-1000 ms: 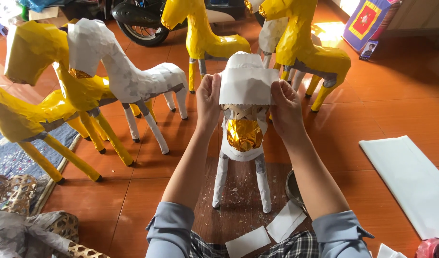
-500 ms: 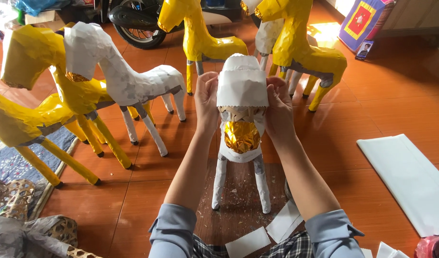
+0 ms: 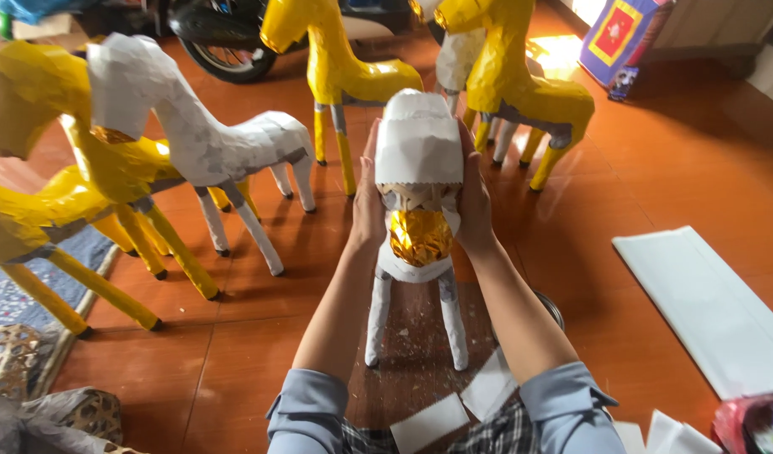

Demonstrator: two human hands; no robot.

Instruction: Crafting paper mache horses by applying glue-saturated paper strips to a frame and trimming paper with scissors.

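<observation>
A white paper horse figure (image 3: 418,151) stands on the orange tiled floor facing me, with a gold foil patch (image 3: 420,237) on its chest and two white front legs. My left hand (image 3: 369,202) presses flat against the left side of its head and neck. My right hand (image 3: 473,202) presses against the right side. A white paper sheet lies smoothed over the head between my palms.
Another white horse (image 3: 203,143) and several yellow horses (image 3: 67,176) stand left and behind. A stack of white paper (image 3: 706,311) lies at right, paper strips (image 3: 428,423) near my lap, a wheel (image 3: 214,42) at the back, woven baskets (image 3: 33,395) lower left.
The white sheet, earlier sticking out loosely over the head, now lies pressed down around it. Both hands have slid down along the sides of the head.
</observation>
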